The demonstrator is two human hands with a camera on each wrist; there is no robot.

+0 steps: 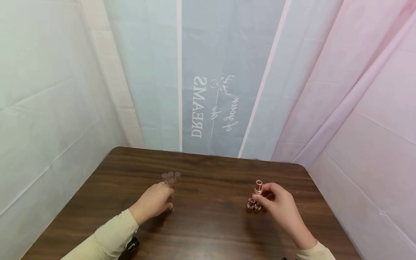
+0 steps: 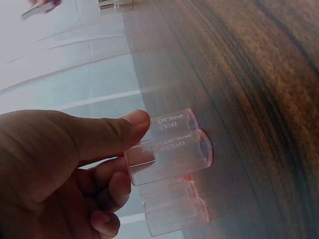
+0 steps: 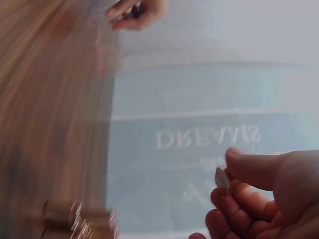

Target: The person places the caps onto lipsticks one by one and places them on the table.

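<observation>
My left hand (image 1: 156, 202) is at a cluster of clear pinkish lipstick caps (image 1: 177, 175) standing on the table's left side. In the left wrist view, the thumb and index finger pinch the upper end of the nearest clear cap (image 2: 172, 158), which has pale lettering. The index finger shows through its wall. My right hand (image 1: 281, 204) pinches a gold lipstick (image 1: 258, 186) with a red top, holding it above other gold lipsticks (image 1: 251, 204) that stand on the table. The right wrist view shows the round end of the held lipstick (image 3: 223, 180); the standing ones are blurred.
Everything stands on a dark brown wooden table (image 1: 208, 231). Pale fabric panels surround it, with a lettered blue cloth (image 1: 227, 47) at the back. A black object (image 1: 130, 247) shows beside the left sleeve.
</observation>
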